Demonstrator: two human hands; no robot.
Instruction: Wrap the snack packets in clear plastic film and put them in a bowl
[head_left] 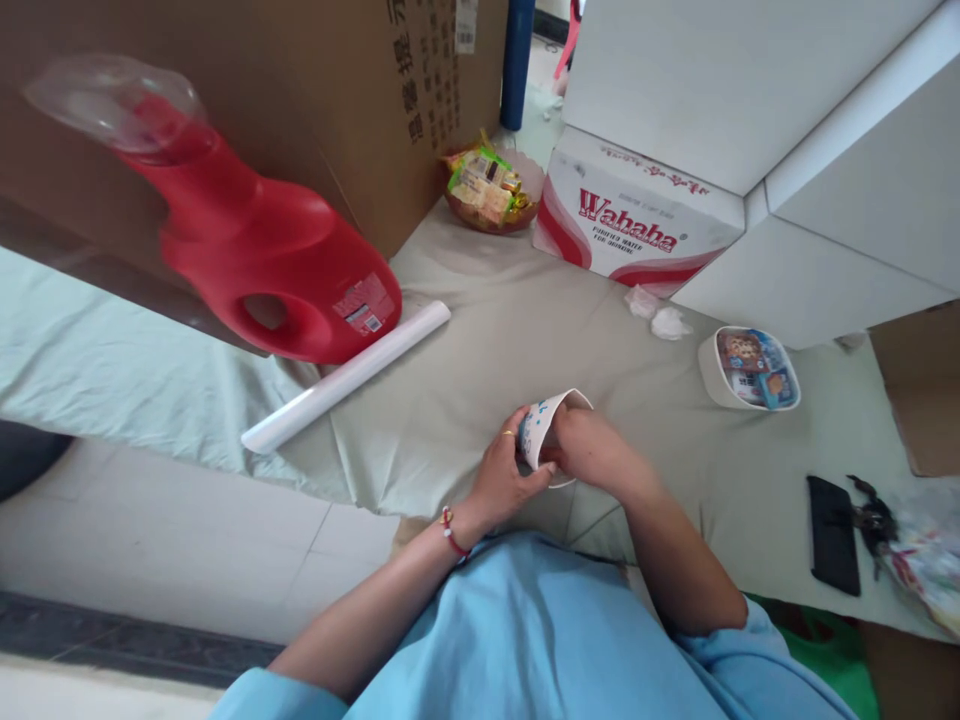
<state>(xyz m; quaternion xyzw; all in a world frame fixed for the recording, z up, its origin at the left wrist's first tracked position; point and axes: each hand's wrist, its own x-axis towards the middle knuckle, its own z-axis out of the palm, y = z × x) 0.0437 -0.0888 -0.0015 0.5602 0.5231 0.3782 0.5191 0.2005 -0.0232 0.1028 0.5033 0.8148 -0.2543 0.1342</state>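
Note:
A white paper cup [534, 432] with blue print is tilted on its side near the cloth's front edge, its mouth facing right. My left hand [504, 470] wraps around it, thumb at the lower rim and fingers along the far side. My right hand [589, 447] reaches into the mouth of the cup. Its fingers are hidden inside, so I cannot see whether they hold anything.
To the left are a red detergent bottle [292, 265] and a white roll [349, 378]. A bowl of packaged snacks [495, 222], a Wahaba-printed carton [637, 215] and crumpled tissues [667, 322] are behind. On the right are a snack tub [712, 370] and a black phone [832, 535].

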